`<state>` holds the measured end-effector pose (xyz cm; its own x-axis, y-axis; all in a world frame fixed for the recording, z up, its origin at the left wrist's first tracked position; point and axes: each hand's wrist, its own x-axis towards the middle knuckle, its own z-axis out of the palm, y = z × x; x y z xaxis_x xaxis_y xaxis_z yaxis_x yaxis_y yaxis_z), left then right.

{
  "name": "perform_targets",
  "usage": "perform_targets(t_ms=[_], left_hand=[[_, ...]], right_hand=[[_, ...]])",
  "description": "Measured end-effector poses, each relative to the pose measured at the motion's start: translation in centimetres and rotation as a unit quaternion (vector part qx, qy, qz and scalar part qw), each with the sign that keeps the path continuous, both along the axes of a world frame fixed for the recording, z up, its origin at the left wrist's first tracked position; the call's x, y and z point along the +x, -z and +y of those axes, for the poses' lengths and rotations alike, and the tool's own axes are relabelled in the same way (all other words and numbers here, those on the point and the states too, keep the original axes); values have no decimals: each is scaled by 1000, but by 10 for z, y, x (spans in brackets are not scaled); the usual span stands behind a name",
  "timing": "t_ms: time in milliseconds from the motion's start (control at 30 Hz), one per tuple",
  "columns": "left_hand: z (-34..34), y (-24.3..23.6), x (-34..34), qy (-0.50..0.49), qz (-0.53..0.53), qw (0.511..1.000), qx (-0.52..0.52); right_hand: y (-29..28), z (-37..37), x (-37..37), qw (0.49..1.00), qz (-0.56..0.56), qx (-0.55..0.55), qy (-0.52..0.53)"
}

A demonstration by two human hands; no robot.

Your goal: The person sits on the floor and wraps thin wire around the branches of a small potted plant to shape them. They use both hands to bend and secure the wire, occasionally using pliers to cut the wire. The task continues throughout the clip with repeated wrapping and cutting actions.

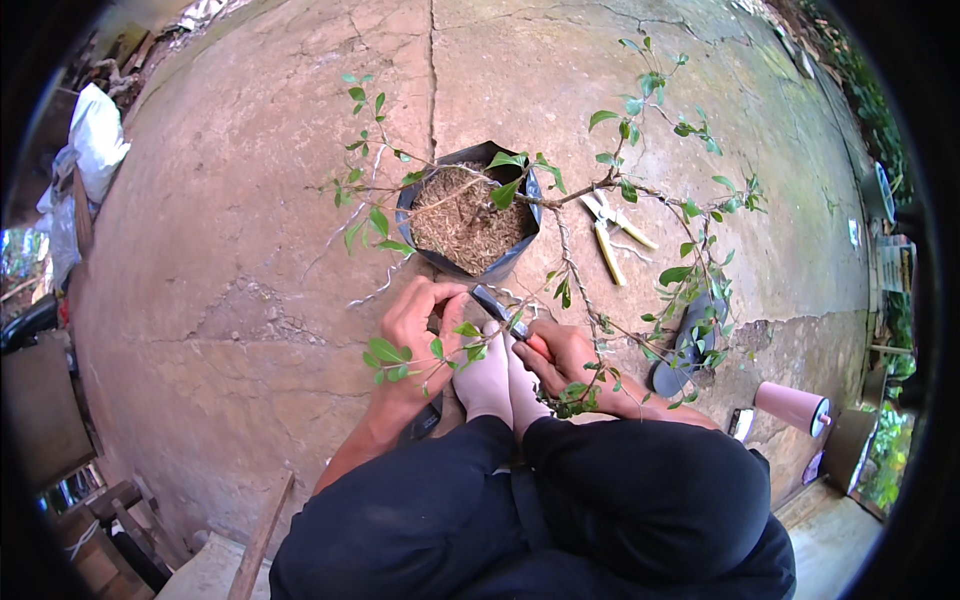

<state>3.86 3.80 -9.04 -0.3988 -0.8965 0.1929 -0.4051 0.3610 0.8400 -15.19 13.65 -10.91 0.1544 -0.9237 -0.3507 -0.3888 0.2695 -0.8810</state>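
A black plastic grow bag (520,262) filled with brown fibrous matter stands in front of my feet. From it, a plant's thin twisted branches (567,250) with green leaves spread both ways, some crossing over my arms. My right hand (568,352) is closed round the orange-red handle of a dark, flat tool (488,302), its kind unclear. That tool points up and left toward the bag's near edge. Beside its tip, my left hand (418,318) has its fingers pinched together; what lies between them cannot be made out. Leaves partly cover both hands.
Pruning shears (606,240) with pale yellow handles lie open right of the bag. A dark slipper (688,346), a pink tumbler (790,406) and a small white-and-dark object (741,424) are farther right. White plastic bags (95,145) sit at far left. The concrete floor (250,200) is cracked.
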Motion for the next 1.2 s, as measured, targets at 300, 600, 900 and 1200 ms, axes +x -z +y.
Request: perform_targets(t_ms=[300, 600, 900, 1200], left_hand=[[-6, 11, 1, -24, 40, 999, -1], [-3, 6, 2, -26, 65, 997, 25], [-3, 7, 2, -17, 45, 999, 21], [-4, 8, 4, -12, 45, 998, 42]], right_hand=[[-4, -9, -6, 984, -137, 114, -1], [1, -8, -4, 980, -146, 126, 48], [0, -11, -6, 994, -94, 53, -5], [-4, -11, -10, 997, -7, 51, -64]])
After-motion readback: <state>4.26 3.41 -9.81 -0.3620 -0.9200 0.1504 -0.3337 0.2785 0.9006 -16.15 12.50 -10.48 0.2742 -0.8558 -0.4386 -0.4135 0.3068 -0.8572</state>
